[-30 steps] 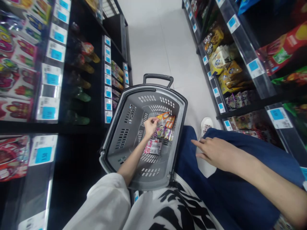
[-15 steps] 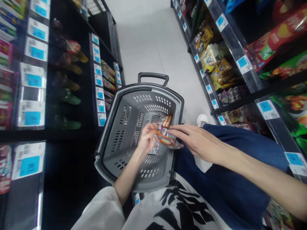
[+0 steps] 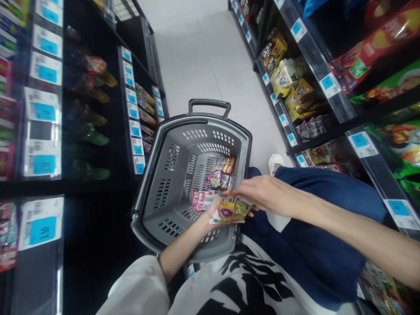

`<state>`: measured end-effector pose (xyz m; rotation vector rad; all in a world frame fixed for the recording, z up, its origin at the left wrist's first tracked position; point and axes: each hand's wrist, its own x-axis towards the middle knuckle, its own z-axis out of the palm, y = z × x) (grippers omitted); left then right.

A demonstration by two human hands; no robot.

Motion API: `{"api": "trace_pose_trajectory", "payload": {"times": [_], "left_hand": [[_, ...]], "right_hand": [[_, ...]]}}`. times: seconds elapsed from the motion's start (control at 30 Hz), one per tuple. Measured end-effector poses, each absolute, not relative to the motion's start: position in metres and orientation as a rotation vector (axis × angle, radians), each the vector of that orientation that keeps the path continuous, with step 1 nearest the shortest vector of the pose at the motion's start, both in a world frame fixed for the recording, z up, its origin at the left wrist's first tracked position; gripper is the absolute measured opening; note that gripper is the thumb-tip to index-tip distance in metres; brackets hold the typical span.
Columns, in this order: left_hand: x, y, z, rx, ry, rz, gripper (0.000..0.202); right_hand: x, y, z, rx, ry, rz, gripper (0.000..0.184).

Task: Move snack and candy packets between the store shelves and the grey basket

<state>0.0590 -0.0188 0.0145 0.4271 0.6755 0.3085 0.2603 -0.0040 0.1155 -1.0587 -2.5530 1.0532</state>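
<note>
A colourful yellow and orange snack packet (image 3: 231, 211) lies tilted over the right side of a grey shopping basket (image 3: 149, 192). My left hand (image 3: 212, 210) grips the packet's left end; its fingers are mostly hidden behind it. From the right, my right hand (image 3: 262, 191) holds the packet's upper right edge with bent fingers. Down in the basket are an orange packet (image 3: 226, 164), a purple packet (image 3: 219, 180) and a pink packet (image 3: 199, 200).
Dark shelves with price tags (image 3: 44, 164) flank me on the left. Yellow snack bags (image 3: 300, 98) and red bags (image 3: 377, 52) fill the shelves at right. The basket's handle (image 3: 210, 103) points ahead along the grey floor (image 3: 187, 57). My bent leg (image 3: 328, 192) is beside the basket.
The snack packet has come toward me and turned its printed face up. My right hand has closed on its edge. The purple and pink packets in the basket now show more.
</note>
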Motion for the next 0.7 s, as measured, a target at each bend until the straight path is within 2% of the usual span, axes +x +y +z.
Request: {"api": "trace_pose_trajectory", "payload": {"times": [0.07,0.17,0.3,0.5,0.7], "left_hand": [[0.056,-0.015,0.021,0.299,0.589,0.302,0.082],[0.05,-0.013,0.026,0.156,0.481,0.342,0.092],[0.044,-0.012,0.025,0.131,0.421,0.267,0.088],[0.048,-0.011,0.027,0.116,0.336,0.252,0.084],[0.038,-0.017,0.02,0.176,0.378,0.302,0.075]], "right_hand": [[0.267,0.001,0.12,-1.249,-2.442,1.062,0.022],[0.274,0.006,0.123,-1.378,-2.292,1.016,0.026],[0.277,0.007,0.129,-1.434,-2.277,1.024,0.031],[0.28,0.008,0.144,-1.614,-2.332,0.84,0.035],[0.274,0.008,0.146,-1.35,-2.233,1.074,0.03]]}}
